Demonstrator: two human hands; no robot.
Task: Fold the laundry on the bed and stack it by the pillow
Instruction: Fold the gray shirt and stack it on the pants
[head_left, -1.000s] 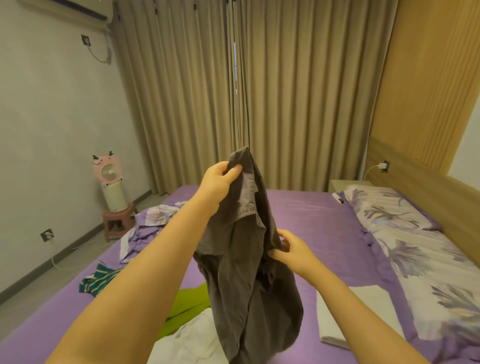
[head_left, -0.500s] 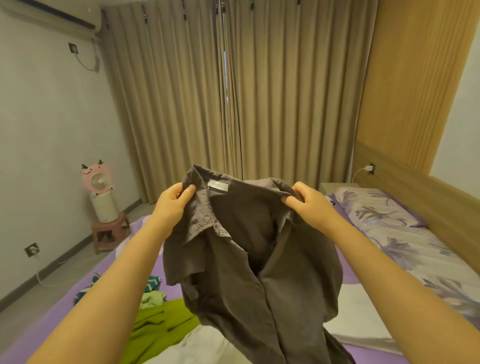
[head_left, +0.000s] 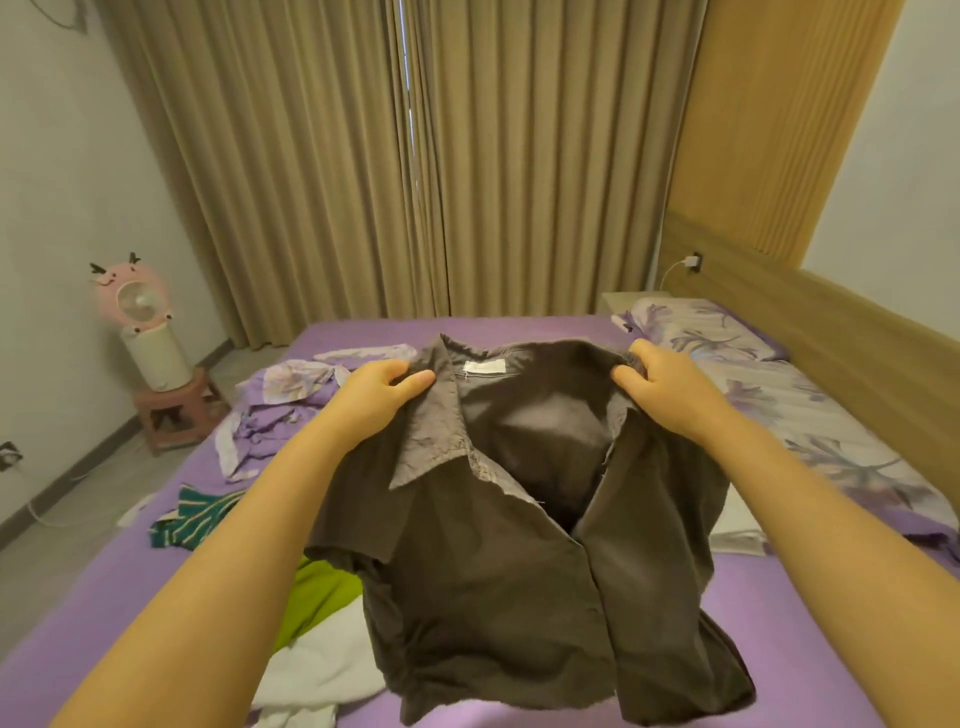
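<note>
Holding the shirt (head_left: 498, 545) by its shoulders above the bed (head_left: 779, 649), the left hand (head_left: 376, 397) and right hand (head_left: 662, 387) both pinch cloth. The open front may bunch when laid; the green garment (head_left: 317, 597) at 7 o'clock could get caught underneath.

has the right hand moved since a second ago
Yes. The right hand went from low on the brown shirt up and rightward to its collar, nearer the floral pillow.
</note>
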